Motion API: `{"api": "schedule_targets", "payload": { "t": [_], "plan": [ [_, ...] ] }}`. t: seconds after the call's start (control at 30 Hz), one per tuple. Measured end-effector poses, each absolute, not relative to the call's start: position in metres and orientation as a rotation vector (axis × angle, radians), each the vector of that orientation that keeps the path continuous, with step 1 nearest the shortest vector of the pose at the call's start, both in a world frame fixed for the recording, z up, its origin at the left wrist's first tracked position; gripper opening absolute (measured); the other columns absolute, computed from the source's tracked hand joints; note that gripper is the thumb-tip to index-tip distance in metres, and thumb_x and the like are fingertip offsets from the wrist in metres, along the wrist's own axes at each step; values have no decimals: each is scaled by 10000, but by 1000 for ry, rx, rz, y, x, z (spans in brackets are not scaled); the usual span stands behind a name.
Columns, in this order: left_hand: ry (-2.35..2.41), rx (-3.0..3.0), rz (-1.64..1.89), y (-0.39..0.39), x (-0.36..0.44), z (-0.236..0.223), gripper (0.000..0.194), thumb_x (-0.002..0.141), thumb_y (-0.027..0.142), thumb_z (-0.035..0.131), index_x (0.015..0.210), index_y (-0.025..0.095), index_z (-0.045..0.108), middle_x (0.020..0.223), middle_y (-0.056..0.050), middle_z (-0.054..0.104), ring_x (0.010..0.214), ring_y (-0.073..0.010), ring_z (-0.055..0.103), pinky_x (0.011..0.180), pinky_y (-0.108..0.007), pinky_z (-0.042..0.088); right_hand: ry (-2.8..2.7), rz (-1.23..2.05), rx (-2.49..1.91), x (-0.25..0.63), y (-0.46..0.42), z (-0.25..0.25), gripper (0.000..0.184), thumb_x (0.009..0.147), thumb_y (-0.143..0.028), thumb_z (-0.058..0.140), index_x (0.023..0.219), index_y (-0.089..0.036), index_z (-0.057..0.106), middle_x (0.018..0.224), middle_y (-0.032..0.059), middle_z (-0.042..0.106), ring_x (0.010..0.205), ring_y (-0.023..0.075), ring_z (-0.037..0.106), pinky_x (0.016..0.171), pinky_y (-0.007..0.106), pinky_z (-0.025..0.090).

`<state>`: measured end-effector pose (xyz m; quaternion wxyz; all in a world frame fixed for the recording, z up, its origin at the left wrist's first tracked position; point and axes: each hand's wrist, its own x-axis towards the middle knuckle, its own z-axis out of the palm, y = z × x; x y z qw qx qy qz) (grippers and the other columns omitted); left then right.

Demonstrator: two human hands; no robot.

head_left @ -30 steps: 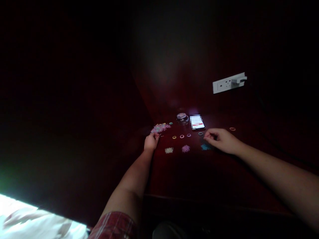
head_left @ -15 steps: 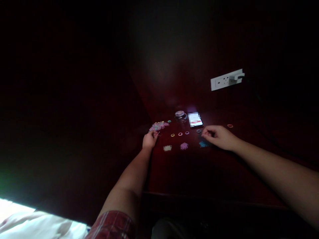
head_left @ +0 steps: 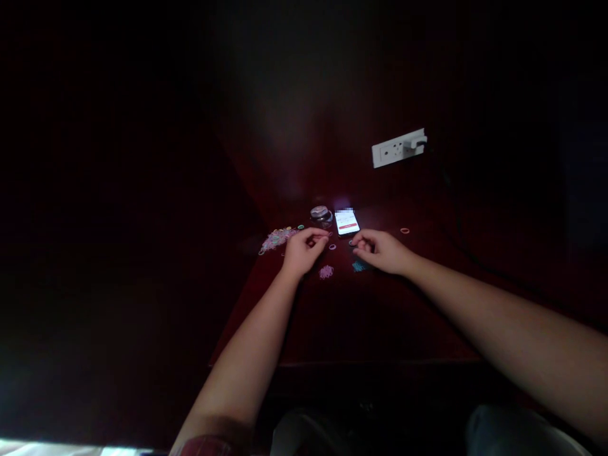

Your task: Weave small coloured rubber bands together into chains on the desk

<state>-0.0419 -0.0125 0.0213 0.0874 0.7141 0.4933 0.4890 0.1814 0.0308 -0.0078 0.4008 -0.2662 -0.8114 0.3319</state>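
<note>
My left hand (head_left: 304,250) is closed in a pinch, with a small pinkish rubber band (head_left: 330,234) at its fingertips. It covers part of the row of single bands. A purple band (head_left: 332,247) lies just right of those fingertips. My right hand (head_left: 380,251) is also closed, fingers curled together beside a grey band (head_left: 351,243); what it holds, if anything, is hidden. Below it sits a blue heap of bands (head_left: 361,266), partly covered. A purple heap (head_left: 326,272) lies between the hands, nearer me. Left of my left hand spreads a mixed pile of pastel bands (head_left: 278,239).
A lidded round jar (head_left: 321,217) and a lit phone (head_left: 347,222) stand at the back of the dark red table (head_left: 351,329). One reddish band (head_left: 405,231) lies off to the right. On the wall is a socket strip (head_left: 398,148) with a plugged-in charger and cable.
My left hand has moved right from the mixed pile to the row of single bands, now hiding the pale heap. My right hand stays near the blue heap. The view has shifted right.
</note>
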Motion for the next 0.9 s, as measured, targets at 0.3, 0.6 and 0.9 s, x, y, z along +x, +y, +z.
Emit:
{"api": "schedule_targets", "payload": {
  "t": [0.3, 0.6, 0.9],
  "plan": [
    [1435, 2251, 1481, -14, 5, 2, 98, 818, 220, 598, 856, 178, 678, 810, -37, 683, 743, -146, 615, 716, -264, 498, -2021, 853, -636, 181, 22, 1, 165, 789, -271, 587, 898, -148, 572, 646, -28, 487, 553, 99, 436, 509, 223, 356],
    [1406, 2310, 1374, -17, 1, 3, 98, 814, 212, 608, 873, 189, 682, 816, -37, 685, 745, -150, 616, 708, -274, 506, -2020, 834, -612, 182, 21, 1, 144, 835, -281, 543, 785, -149, 572, 656, -13, 497, 588, 105, 442, 542, 228, 366],
    [1402, 2326, 1411, -18, 3, 4, 102, 817, 208, 604, 880, 197, 684, 831, -37, 687, 761, -156, 617, 723, -280, 504, -1989, 794, -620, 186, 27, -1, 161, 843, -288, 534, 774, -149, 575, 659, -6, 502, 594, 113, 439, 553, 241, 362]
  ]
}}
